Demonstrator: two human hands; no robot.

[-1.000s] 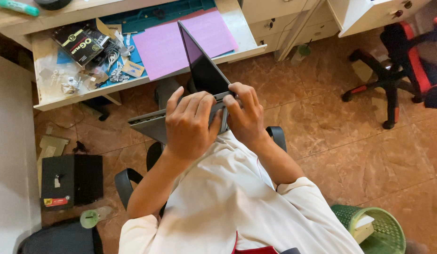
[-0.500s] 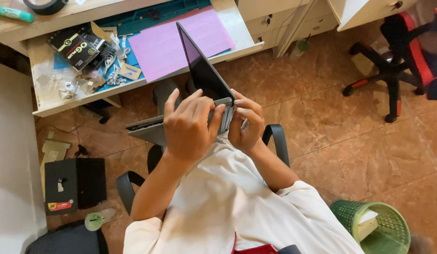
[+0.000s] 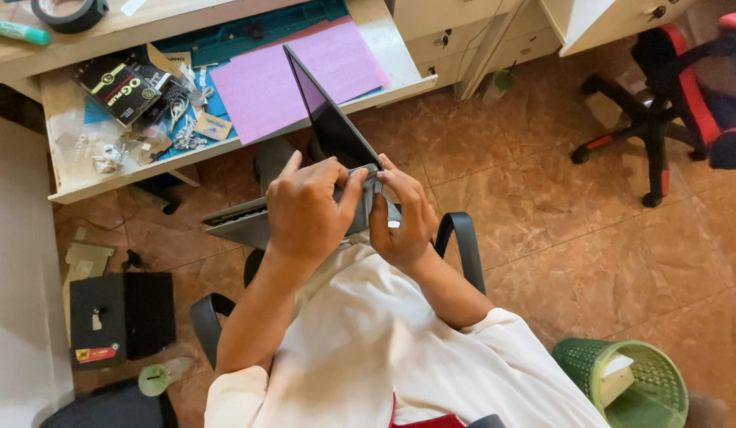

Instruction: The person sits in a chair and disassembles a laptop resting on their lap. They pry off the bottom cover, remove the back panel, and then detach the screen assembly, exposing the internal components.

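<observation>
From the head camera, the work looks part-way through: the laptop [image 3: 320, 139] stands half open, its dark screen tilted up over the grey base, and both hands are busy at the hinge corner, so nothing there looks finished yet. The left hand [image 3: 304, 208] lies curled over the base's rear edge, gripping it. The right hand [image 3: 401, 214] pinches the same corner with its fingertips. The laptop rests on the person's lap, just below the tabletop [image 3: 74, 170] with the pink sheet [image 3: 296, 75].
</observation>
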